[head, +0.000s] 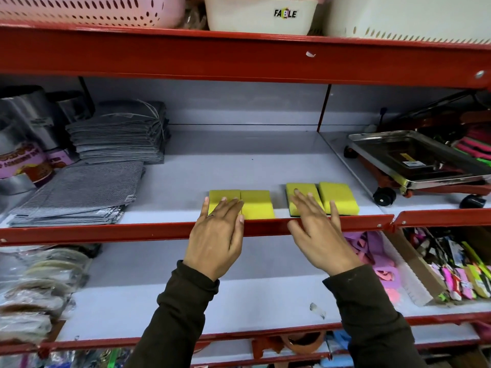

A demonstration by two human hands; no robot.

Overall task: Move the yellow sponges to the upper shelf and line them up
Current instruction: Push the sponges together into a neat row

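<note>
While four yellow sponges are already lying on the upper shelf, just behind its red front rail, they are sitting as two pairs with a bare gap between them. Both hands are reaching over that rail with fingers spread flat. The left hand is resting its fingertips on the left pair and the right hand is pressing on the right pair; neither is closing around a sponge, both palms staying open and wide.

Judging by this, the moving looks done, since the shelf below the rail is showing no yellow sponge in its bare middle. What seems left is closing the gap and squaring the four into one even row along the rail.

Left of the sponges, behind the rail, folded grey cloths are stacked. To the right, a metal tray on wheels is standing. Above, a white tub is carrying the word "FABLE", its middle letter partly obscured.
</note>
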